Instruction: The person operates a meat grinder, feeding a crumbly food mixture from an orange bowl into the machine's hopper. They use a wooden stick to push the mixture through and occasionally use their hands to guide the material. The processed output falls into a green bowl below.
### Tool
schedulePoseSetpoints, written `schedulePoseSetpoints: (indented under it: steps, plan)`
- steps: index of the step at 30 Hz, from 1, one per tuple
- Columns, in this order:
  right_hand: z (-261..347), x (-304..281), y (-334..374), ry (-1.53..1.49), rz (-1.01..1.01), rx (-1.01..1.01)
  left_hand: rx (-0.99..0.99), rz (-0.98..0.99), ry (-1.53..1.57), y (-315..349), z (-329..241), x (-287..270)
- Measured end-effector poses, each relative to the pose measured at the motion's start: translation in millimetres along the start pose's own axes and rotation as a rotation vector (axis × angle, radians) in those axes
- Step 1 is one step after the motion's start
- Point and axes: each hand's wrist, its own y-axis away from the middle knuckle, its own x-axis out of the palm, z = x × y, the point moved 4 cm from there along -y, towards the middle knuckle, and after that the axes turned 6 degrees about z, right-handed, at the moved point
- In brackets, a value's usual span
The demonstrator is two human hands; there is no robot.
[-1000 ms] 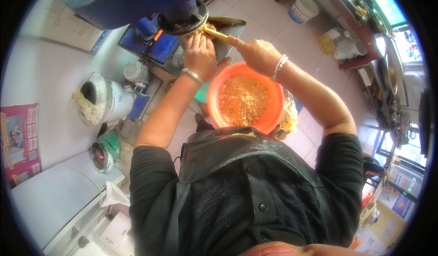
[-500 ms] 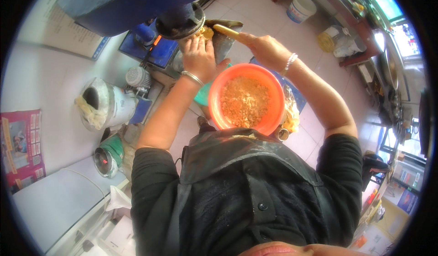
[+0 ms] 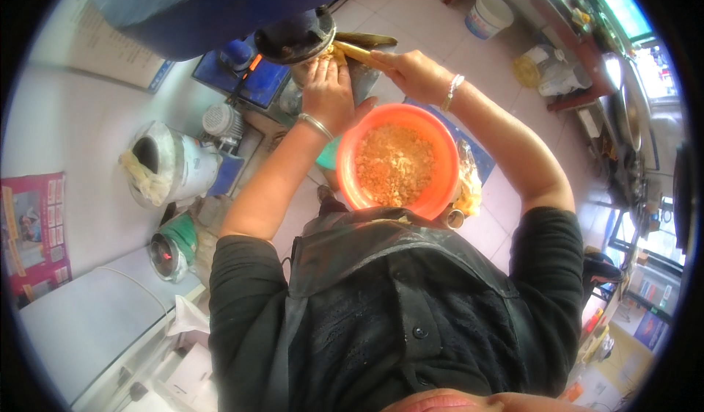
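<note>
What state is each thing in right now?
Left hand: fingers extended, at yellowish clump
Right hand: closed on yellow stick
Yellow stick: gripped, far end by the clump
Orange tub: uncovered, holding crumbly material
White bucket: upright
Grey motor: running or off, can't tell

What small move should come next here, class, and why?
Probably scrape the yellowish stick along the dark flange: yellow material shows there, the right hand holds the stick with its tip alongside, and the left hand is close by.
</note>
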Motion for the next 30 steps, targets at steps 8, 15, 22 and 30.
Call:
schedulePoseSetpoints:
  steps: [8,15,22,30]
  plan:
    - [5,-1,-3,0.086,0.007,-0.105,-0.004,0.016,-0.003,-2,-3,3]
    - [29,12,-3,0.588,0.126,-0.040,0.006,0.046,-0.030,-5,-2,7]
    - [21,-21,35,0.483,0.071,-0.032,0.033,0.042,-0.001,-1,4,-1]
    - [30,-3,50,0.475,0.187,0.036,0.060,0.007,-0.006,14,11,-6]
